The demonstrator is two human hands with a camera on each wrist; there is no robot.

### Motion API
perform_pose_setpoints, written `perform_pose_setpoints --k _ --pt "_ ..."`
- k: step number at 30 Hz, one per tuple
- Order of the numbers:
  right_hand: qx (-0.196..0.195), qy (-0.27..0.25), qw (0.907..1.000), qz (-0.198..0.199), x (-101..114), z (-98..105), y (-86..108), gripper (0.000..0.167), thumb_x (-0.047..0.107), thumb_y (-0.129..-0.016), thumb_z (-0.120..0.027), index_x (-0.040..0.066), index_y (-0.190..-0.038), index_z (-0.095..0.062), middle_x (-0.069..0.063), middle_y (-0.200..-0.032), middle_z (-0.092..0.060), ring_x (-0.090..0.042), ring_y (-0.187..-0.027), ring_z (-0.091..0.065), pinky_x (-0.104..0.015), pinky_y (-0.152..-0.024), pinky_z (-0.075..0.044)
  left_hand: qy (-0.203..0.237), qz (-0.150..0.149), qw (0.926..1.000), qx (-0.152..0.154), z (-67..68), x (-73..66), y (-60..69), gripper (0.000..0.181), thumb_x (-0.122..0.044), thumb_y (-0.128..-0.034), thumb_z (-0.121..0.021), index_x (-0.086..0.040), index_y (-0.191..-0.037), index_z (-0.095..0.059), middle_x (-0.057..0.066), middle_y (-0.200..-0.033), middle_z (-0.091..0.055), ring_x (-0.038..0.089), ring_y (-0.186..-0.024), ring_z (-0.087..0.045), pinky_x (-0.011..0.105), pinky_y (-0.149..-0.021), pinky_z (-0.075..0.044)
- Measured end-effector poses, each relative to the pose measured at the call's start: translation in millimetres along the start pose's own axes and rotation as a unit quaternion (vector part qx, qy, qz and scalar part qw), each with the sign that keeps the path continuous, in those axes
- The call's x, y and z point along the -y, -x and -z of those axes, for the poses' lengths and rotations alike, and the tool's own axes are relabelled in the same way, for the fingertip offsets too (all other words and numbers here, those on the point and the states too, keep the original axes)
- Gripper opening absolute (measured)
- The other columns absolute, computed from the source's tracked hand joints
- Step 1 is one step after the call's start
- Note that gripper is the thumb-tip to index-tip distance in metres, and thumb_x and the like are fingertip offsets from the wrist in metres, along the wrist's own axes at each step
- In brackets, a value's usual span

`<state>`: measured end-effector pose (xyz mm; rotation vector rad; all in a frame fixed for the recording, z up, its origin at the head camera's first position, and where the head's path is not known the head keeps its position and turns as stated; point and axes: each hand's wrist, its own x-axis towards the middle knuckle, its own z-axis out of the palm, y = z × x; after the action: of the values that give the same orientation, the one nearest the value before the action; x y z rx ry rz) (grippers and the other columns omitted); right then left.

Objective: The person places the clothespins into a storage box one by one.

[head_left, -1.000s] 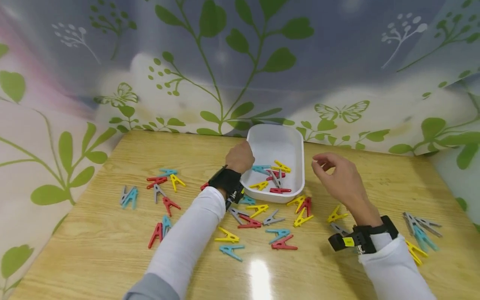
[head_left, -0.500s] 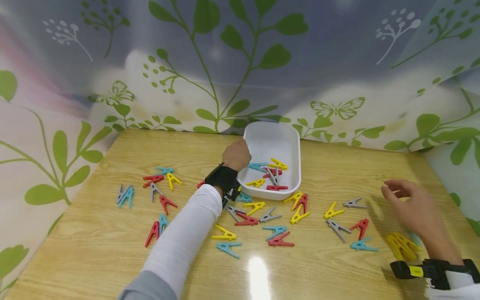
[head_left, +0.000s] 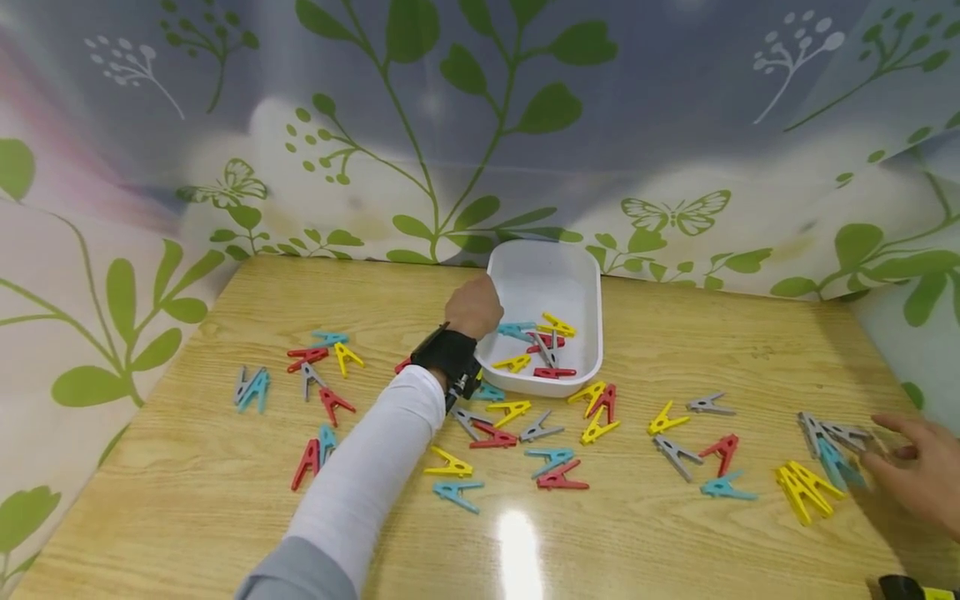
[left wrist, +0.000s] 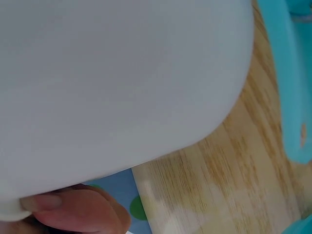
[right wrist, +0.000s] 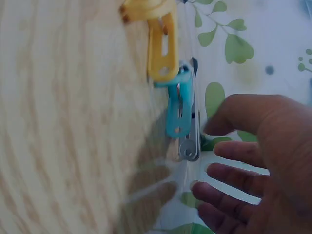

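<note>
My left hand grips the left rim of a white plastic basin at the back of the table; a fingertip shows at its edge in the left wrist view. Several red, yellow, blue and grey clothespins lie in the basin. At the far right my right hand holds nothing, its fingers spread apart. It is beside a cluster of grey clothespins and a blue clothespin. A pair of yellow clothespins lies just left of them. In the right wrist view the blue clothespin appears near my thumb.
More clothespins lie scattered over the wooden table: a left group, others in front of the basin, and some right of it. A leaf-patterned cloth hangs behind the table.
My right hand has moved from beside the basin to the far right, down toward the grey and blue clothespins. My left hand stays on the basin's rim.
</note>
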<state>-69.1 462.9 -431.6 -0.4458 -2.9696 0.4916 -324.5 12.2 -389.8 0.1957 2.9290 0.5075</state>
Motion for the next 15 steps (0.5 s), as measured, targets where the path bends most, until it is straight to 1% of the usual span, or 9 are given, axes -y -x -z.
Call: perform_pose_setpoints --k 2,5,8,12,15 --pt "0.004 0.009 0.9999 0.011 -2.3 -1.6 -1.5 0.053 0.009 -0.091 -0.061 -0.018 -0.129 -0.036 -0.045 -0.118 -0.031 -0.057 -0.088 -0.045 -0.056 -0.060 -0.045 0.001 0.001 1.0000 -0.001 0.7 0.5 0.1 0.025 -0.017 -0.0946 -0.056 -0.001 -0.112 -0.062 0.015 -0.102 -0.066 0.029 -0.088 -0.065 0.040 -0.070 -0.053" --pt "0.012 0.021 0.9996 0.011 -5.5 -6.1 -5.3 0.054 0.007 -0.089 -0.066 -0.018 -0.127 -0.037 -0.044 -0.117 -0.031 -0.058 -0.089 -0.046 -0.059 -0.066 -0.045 0.005 0.003 1.0000 -0.003 1.4 0.6 0.7 0.024 -0.017 -0.0941 -0.056 0.000 -0.111 -0.062 0.015 -0.103 -0.066 0.030 -0.088 -0.065 0.040 -0.070 -0.053" --pt "0.012 0.036 0.9993 0.002 -8.7 -9.8 -9.7 0.047 0.002 -0.086 -0.067 -0.017 -0.121 -0.042 -0.041 -0.115 -0.033 -0.056 -0.089 -0.047 -0.059 -0.070 -0.043 0.007 0.003 1.0000 -0.004 1.5 0.5 1.0 0.024 -0.016 -0.0939 -0.056 0.000 -0.111 -0.062 0.015 -0.104 -0.066 0.030 -0.089 -0.065 0.040 -0.071 -0.053" --pt "-0.003 0.034 0.9994 0.009 -13.4 -14.2 -12.7 0.036 -0.005 -0.082 -0.068 -0.019 -0.110 -0.048 -0.037 -0.107 -0.039 -0.050 -0.084 -0.048 -0.057 -0.071 -0.041 0.008 0.005 1.0000 -0.003 2.1 0.4 1.7 0.025 -0.017 -0.0940 -0.057 -0.001 -0.112 -0.062 0.015 -0.104 -0.066 0.029 -0.089 -0.065 0.040 -0.071 -0.053" --pt "-0.021 0.025 0.9993 0.019 -15.3 -16.4 -12.9 0.033 -0.007 -0.080 -0.070 -0.019 -0.105 -0.051 -0.035 -0.102 -0.044 -0.046 -0.081 -0.048 -0.055 -0.070 -0.040 0.008 0.004 1.0000 -0.003 2.9 0.5 2.2 0.026 -0.017 -0.0940 -0.057 0.000 -0.113 -0.061 0.015 -0.103 -0.066 0.029 -0.088 -0.065 0.040 -0.070 -0.053"
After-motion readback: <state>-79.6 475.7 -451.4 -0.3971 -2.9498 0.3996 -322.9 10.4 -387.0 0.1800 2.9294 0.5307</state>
